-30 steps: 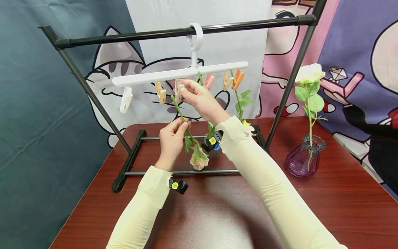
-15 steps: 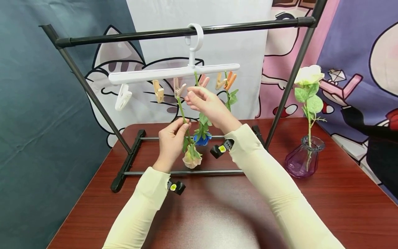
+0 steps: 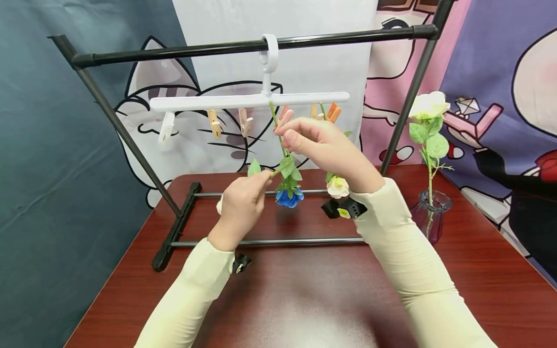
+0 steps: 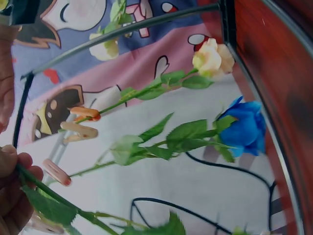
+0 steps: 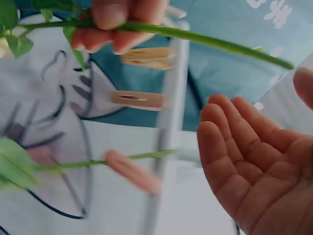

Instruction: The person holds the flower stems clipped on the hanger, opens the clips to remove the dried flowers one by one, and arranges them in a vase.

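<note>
So I'm standing here watching, and the left hand [image 3: 241, 203] is pinching a rose stem [image 5: 215, 44] between thumb and fingers, below the white hanger [image 3: 209, 103]. Its pale bloom [image 3: 219, 205] is mostly hiding behind that hand. The right hand [image 3: 332, 147] is hovering just under the hanger, thumb apart from fingers, not gripping anything; the stem's end is pointing its way, can't tell if they're touching. My guess: the left is pinching near the leaves so the bare end is sticking out free. Under the hanger, a pink peg [image 5: 132, 171] is clamping a blue rose [image 3: 289, 198] head-down and an orange peg [image 3: 334, 112] is holding a cream rose [image 3: 337, 187], probably so the blooms are hanging clear. A purple vase [image 3: 436, 227] is standing right of the hanger. No brands I'm spotting; white marks [image 5: 278, 18] behind the hanger are maybe being letters, but I'm not managing to read them
</note>
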`<state>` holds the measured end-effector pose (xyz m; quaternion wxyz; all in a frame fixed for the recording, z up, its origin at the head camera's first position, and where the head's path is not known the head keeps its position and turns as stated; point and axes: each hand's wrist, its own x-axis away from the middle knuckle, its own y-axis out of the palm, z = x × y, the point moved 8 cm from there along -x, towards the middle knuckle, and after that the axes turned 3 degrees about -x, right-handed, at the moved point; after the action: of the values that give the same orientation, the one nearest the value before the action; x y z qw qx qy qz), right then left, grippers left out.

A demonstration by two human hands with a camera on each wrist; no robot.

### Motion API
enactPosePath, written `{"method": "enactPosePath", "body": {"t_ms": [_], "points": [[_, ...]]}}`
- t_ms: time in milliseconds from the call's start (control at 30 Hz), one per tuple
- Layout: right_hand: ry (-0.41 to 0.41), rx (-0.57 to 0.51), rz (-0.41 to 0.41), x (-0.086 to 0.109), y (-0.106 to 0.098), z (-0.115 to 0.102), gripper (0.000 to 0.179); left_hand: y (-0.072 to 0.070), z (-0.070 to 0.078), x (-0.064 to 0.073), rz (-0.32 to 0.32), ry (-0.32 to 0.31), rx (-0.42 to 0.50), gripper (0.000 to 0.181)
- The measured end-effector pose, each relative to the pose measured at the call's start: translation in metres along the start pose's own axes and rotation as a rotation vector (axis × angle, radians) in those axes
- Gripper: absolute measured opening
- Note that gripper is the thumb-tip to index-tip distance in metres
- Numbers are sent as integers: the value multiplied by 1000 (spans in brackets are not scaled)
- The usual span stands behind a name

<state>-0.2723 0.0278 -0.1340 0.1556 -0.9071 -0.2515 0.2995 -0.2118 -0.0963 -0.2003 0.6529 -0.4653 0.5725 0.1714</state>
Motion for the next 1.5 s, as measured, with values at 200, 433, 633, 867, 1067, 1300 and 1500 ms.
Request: {"method": "enactPosePath", "body": {"t_ms": [200,433,633,867,1067,1300,1500], "points": [[-97,430,-81,20,7,-38,26,-8,24,-3,53,173,-121,13],[-44,905,-162,36,34,-35,20,-11,43,-6,49,311,-242,10],[6,993,-117,42,43,-22,18,-8,53,-5,21,389,-351,11],[-61,1021,-70,46,50,-18,20,-6,57,-3,-40,417,-398,12],[-45,1048,-55,48,53,-15,16,-3,61,-3,-46,423,-436,11],[14,1039,-75,48,53,-5,15,3,63,0,-48,419,-446,13],[-76,1024,-54,49,52,-4,13,5,63,2,-46,413,-475,14]]}}
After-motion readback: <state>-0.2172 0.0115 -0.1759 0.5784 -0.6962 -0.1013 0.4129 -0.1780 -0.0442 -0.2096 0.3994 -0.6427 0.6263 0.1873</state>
